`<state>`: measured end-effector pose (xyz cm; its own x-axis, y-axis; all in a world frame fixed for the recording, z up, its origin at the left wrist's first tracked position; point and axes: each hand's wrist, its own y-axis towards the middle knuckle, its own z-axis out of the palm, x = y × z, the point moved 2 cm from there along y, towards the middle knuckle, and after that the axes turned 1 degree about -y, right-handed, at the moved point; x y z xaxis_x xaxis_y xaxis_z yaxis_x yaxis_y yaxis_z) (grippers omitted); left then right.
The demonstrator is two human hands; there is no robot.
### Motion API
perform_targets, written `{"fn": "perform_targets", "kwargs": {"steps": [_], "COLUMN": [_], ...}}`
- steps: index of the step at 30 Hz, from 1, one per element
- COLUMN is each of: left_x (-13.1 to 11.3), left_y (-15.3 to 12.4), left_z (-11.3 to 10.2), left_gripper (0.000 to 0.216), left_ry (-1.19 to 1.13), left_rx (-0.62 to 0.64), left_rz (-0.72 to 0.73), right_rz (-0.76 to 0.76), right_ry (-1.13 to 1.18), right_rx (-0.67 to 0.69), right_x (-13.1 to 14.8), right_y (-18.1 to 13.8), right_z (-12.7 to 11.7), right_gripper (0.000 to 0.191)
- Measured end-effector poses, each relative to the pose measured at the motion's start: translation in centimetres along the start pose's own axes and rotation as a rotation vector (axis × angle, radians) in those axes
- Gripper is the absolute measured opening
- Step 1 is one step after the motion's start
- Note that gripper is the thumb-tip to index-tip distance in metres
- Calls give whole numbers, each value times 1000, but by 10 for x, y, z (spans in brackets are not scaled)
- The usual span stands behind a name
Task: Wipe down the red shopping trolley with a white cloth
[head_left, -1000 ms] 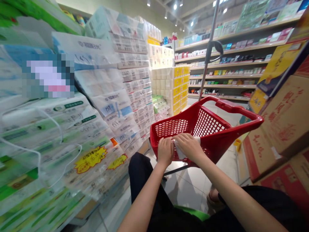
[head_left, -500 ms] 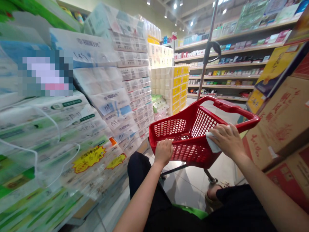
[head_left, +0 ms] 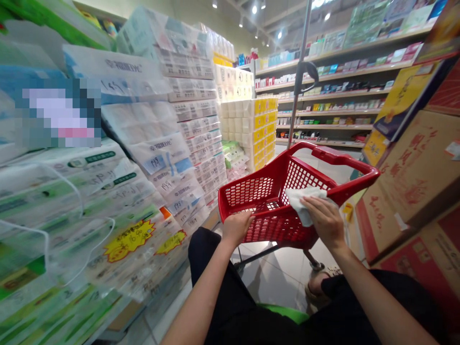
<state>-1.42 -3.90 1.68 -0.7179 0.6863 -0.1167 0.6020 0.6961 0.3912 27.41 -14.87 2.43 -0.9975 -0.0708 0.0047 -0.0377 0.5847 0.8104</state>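
Note:
In front of my knees stands a red plastic shopping cart (head_left: 276, 230) with perforated sides and a red handle (head_left: 345, 158) at its far right. My left hand (head_left: 236, 227) is closed over the near rim of the basket. A white cloth (head_left: 301, 203) is in my right hand (head_left: 324, 218), which presses it on the near rim close to the handle end. Part of the cloth hangs over the rim, and the fingertips lie on top of it. The basket's visible inside holds nothing I can make out.
Stacked tissue packs (head_left: 143, 143) rise on the left, with yellow price signs (head_left: 131, 239). Cardboard boxes (head_left: 413, 167) are piled on the right. Shelves (head_left: 330, 91) of small goods stand at the back, behind a metal pole (head_left: 295, 105). The floor is tiled.
My right hand has slid the cloth left along the rim, away from the handle, and more cloth now shows. My left hand keeps its hold. The view has shifted slightly.

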Motion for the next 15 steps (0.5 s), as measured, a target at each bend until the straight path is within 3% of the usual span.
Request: {"fn": "perform_targets", "kwargs": {"steps": [5, 9, 15], "left_x": [-3, -1, -2], "left_y": [-4, -5, -4], "left_z": [0, -2, -3], "left_gripper": [35, 38, 40], "left_ry": [-17, -19, -34], "left_rx": [14, 6, 21], "left_rz": [7, -7, -4], "right_rz": [-86, -197, -217], "right_ry": [51, -36, -287], "right_rx": [54, 124, 17], "right_x": [6, -25, -73], "right_y": [-4, -3, -2], "right_z": [8, -6, -35], "right_gripper": [38, 37, 31]}}
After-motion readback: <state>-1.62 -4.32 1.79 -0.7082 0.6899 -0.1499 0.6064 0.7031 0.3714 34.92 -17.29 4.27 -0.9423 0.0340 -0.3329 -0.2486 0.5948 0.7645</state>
